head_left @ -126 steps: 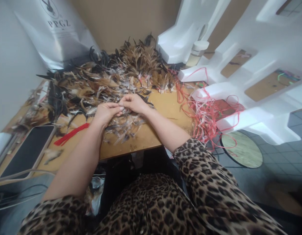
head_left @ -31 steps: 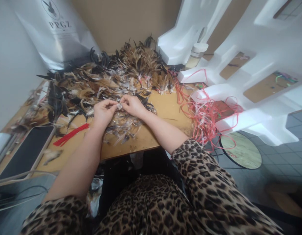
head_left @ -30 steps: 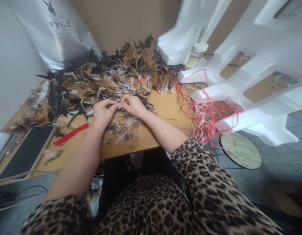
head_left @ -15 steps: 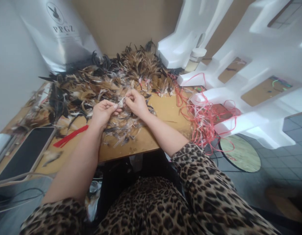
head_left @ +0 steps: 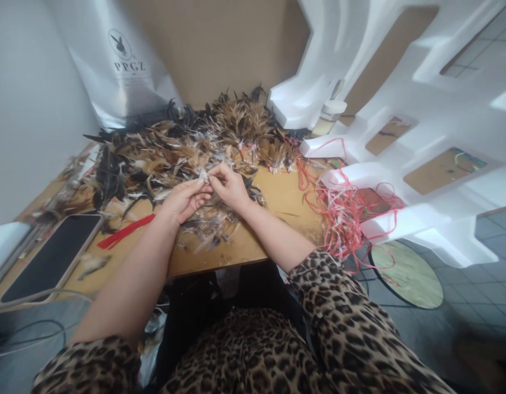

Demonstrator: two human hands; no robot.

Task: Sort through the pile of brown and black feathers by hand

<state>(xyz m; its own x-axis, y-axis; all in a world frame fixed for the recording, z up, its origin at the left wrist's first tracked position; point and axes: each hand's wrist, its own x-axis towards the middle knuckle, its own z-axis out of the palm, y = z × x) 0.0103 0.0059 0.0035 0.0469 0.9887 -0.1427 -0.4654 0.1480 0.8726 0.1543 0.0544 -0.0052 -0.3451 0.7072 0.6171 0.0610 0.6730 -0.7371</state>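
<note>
My left hand [head_left: 186,200] is palm up, its thumb and fingers closed on the pale base of a small feather [head_left: 204,176]. Right beside it, my right hand [head_left: 229,186] pinches the same whitish tuft with thumb and forefinger. The fingertips of both hands nearly touch, and most of the feather is hidden. Behind the hands spreads a heap of brown and black feathers [head_left: 162,145]. Below them lie loose grey fluff and feather scraps [head_left: 209,230]. Some red strips [head_left: 125,232] rest left of my left wrist.
A phone [head_left: 51,257] lies at the left. Tangled pink string [head_left: 341,219] hangs over the table's right side by white foam pieces [head_left: 433,230]. A lidded jar [head_left: 329,117] and a silver bag [head_left: 129,82] stand behind. A round greenish disc [head_left: 406,273] sits low right.
The camera view has shifted, so the scene sits lower and slightly right. My left hand has turned more palm up, and the two hands remain together at the feather.
</note>
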